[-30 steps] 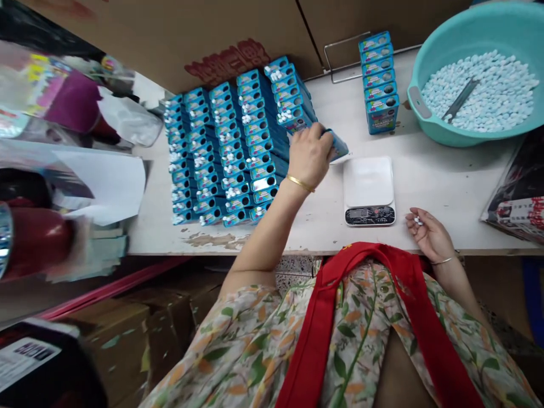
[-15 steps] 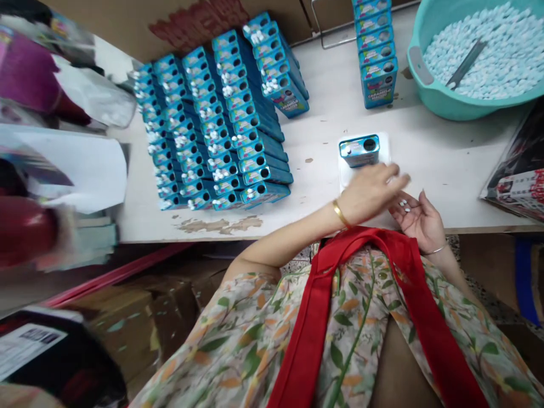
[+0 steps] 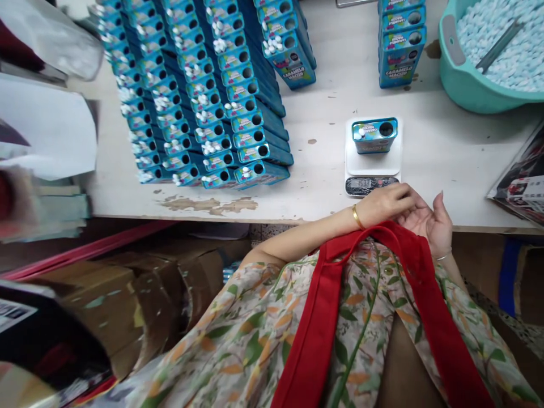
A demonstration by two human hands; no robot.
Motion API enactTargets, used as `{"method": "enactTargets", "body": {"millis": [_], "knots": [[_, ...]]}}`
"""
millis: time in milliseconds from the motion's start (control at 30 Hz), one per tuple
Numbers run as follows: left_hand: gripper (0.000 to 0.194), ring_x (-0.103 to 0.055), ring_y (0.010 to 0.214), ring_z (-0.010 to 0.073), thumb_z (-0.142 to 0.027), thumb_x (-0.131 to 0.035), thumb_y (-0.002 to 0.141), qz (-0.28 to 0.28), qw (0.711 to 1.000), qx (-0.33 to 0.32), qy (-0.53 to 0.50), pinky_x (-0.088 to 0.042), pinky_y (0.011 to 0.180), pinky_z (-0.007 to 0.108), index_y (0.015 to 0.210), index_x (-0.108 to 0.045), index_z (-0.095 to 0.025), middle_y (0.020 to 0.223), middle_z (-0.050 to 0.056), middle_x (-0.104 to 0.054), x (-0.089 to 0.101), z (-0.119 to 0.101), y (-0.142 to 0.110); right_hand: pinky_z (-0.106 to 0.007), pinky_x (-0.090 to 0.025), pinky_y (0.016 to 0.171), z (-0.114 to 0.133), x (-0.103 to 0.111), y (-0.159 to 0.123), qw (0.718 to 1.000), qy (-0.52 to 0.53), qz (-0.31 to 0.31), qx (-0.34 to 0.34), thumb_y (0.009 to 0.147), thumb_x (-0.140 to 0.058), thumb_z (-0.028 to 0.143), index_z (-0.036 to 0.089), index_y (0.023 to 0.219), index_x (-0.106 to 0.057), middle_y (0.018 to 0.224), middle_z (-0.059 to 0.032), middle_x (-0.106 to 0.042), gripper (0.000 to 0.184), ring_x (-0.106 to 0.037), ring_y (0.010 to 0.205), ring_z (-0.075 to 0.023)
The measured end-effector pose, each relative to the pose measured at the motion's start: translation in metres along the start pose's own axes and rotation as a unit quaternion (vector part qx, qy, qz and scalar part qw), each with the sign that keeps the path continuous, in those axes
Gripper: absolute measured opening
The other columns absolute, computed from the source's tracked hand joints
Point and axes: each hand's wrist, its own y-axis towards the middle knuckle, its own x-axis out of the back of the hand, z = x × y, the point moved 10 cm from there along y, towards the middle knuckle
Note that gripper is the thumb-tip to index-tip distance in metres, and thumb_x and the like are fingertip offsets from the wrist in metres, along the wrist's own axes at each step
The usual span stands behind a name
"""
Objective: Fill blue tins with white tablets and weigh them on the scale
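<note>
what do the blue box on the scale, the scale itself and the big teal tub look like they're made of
Blue box: probably thin printed metal, glossy; its top rim catches bright highlights.
Scale: likely smooth white plastic, judging by its even surface and rounded corners; the platform's material is less certain.
Tub: apparently plastic, with a soft sheen, uniform colour and moulded-looking rim.

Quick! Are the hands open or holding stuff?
Left hand: partly curled; whether it holds anything can't be told.
Right hand: open, palm up; any contents hidden.

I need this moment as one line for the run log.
blue container: upright on scale; right hand: palm up; left hand: over right fingers, contact unclear; basin: pale pellets, tool inside
</note>
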Motion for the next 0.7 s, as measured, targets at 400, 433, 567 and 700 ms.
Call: {"method": "enactTargets", "body": {"millis": [400,433,567,700], "knots": [[0.027,-0.066,0.103,0.0227,-0.039,-0.039,0.110,-0.170,0.981,0.083,0.045,-0.055,0.088,0.041,0.110,-0.062,-0.025,0.102,0.006,-0.059,0.128,0.086,0.020,-0.035,-0.061,0.106,0.013,0.001,0.012,0.999,-0.034,-0.009,0.034,0.093,-0.061,0.066,0.023,0.113,-0.075,0.113,-0.0064,-0.079,0.050,-0.074,0.116,-0.0199],[0.028,-0.066,0.103,0.0225,-0.042,-0.039,0.110,-0.167,0.981,0.084,0.049,-0.056,0.088,0.041,0.110,-0.061,-0.025,0.101,0.006,-0.059,0.126,0.089,0.021,-0.034,-0.061,0.105,0.014,0.001,0.012,0.999,-0.033,-0.009,0.035,0.093,-0.062,0.067,0.023,0.114,-0.075,0.112,-0.0063,-0.079,0.050,-0.074,0.115,-0.0197],[0.032,-0.066,0.097,0.0192,-0.043,-0.036,0.111,-0.154,0.984,0.076,0.054,-0.057,0.083,0.037,0.110,-0.061,-0.024,0.102,0.007,-0.062,0.120,0.093,0.022,-0.035,-0.061,0.105,0.016,0.002,0.014,0.999,-0.027,-0.008,0.037,0.090,-0.064,0.068,0.023,0.113,-0.075,0.107,-0.0050,-0.080,0.051,-0.075,0.113,-0.0194],[0.031,-0.063,0.086,0.0160,-0.033,-0.032,0.112,-0.146,0.987,0.025,0.053,-0.056,0.076,0.032,0.106,-0.061,-0.024,0.097,0.006,-0.064,0.123,0.082,0.025,-0.036,-0.062,0.103,0.020,0.002,0.016,0.998,-0.036,-0.018,0.041,0.089,-0.066,0.068,0.025,0.110,-0.076,0.103,-0.0036,-0.080,0.049,-0.075,0.110,-0.0197]]}}
